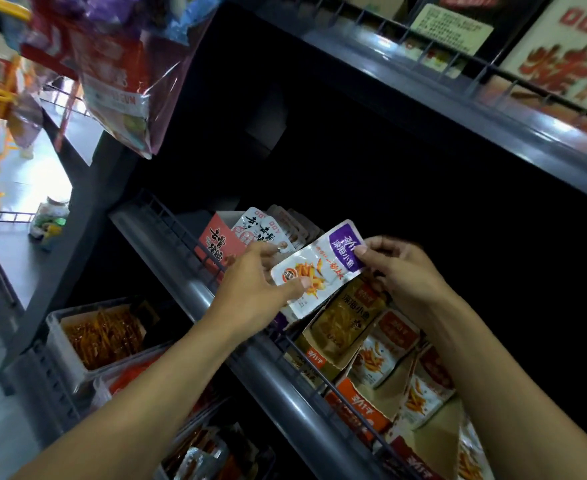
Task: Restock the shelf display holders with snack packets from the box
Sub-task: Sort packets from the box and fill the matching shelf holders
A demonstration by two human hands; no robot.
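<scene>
A white snack packet with a purple end (319,268) is held in front of the middle shelf by both hands. My left hand (257,289) pinches its lower white end, thumb on the front. My right hand (399,271) pinches the purple end with thumb and fingers. Just below the packet stands a yellow cardboard display holder (344,323) with packets in it. To its right an orange holder (361,407) carries several white and orange packets (385,351). Left of my hands a red holder (215,245) has white packets (267,230) standing in it.
A grey shelf rail with a wire guard (278,379) runs diagonally under my arms. A clear bin of orange snacks (101,337) sits on the lower shelf. Bagged goods (118,74) hang at top left. The upper shelf (458,109) carries a red-lettered box (569,53).
</scene>
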